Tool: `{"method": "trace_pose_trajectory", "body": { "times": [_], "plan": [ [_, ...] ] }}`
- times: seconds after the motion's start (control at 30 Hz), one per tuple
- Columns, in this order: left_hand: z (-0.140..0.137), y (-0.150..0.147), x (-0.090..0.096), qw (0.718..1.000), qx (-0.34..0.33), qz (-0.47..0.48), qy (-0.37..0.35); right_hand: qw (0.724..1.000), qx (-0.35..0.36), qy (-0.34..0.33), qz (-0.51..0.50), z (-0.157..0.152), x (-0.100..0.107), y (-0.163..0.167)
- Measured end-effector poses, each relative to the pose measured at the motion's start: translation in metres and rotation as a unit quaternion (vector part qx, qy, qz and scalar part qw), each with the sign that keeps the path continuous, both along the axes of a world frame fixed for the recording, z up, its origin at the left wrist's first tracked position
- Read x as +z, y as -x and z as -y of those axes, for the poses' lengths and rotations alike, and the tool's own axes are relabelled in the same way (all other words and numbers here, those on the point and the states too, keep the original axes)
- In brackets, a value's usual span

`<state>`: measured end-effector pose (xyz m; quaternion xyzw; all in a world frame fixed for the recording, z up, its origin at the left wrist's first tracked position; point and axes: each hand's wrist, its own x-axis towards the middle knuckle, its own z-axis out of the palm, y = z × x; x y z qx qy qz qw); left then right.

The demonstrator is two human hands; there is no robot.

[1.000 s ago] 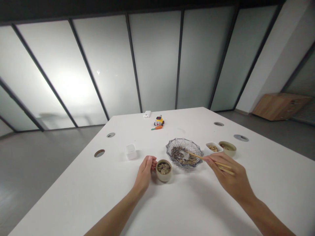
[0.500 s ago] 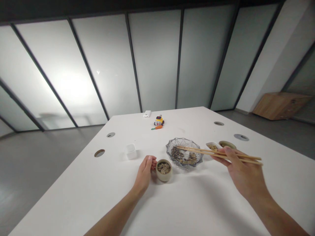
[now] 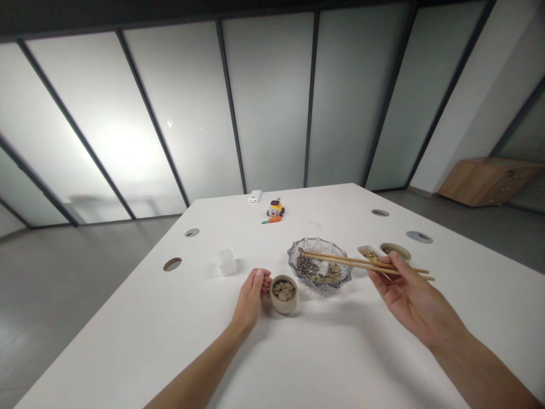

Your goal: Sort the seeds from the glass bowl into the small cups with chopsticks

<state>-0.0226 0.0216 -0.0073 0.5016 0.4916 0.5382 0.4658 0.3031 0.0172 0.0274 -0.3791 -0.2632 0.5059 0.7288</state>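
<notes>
Before frosted panels (image 3: 268, 108), over a white table (image 3: 170, 312), our right hand (image 3: 413, 304) gripped chopsticks (image 3: 336, 259); our left hand (image 3: 251, 295) rested loosely beside a cup (image 3: 284, 305).

I see the right hand (image 3: 419, 309), which holds two chopsticks (image 3: 340, 260); their tips are over the glass bowl (image 3: 322, 266) of seeds (image 3: 313, 275). The left hand (image 3: 250, 296) is placed beside a cup (image 3: 284, 307), which also contains seeds. Farther away on the desk (image 3: 315, 358), a carrot (image 3: 275, 219) lies near a toy car (image 3: 275, 209).
</notes>
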Motion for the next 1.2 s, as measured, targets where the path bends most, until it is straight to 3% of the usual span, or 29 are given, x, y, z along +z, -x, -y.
{"method": "trace_pose_trajectory", "body": {
  "times": [0.7, 1.0, 1.2],
  "plan": [
    [0.001, 0.000, -0.002, 1.000, 0.001, -0.007, -0.003, 0.999, 0.030, -0.042, 0.010, 0.009, 0.011, 0.008],
    [-0.002, 0.001, -0.006, 1.000, -0.005, 0.005, -0.003, 0.993, -0.006, -0.032, 0.118, 0.014, 0.008, 0.018],
    [0.000, 0.001, -0.004, 1.000, -0.004, 0.004, -0.006, 0.964, 0.002, -0.053, 0.262, 0.024, 0.011, 0.028]
  ]
}}
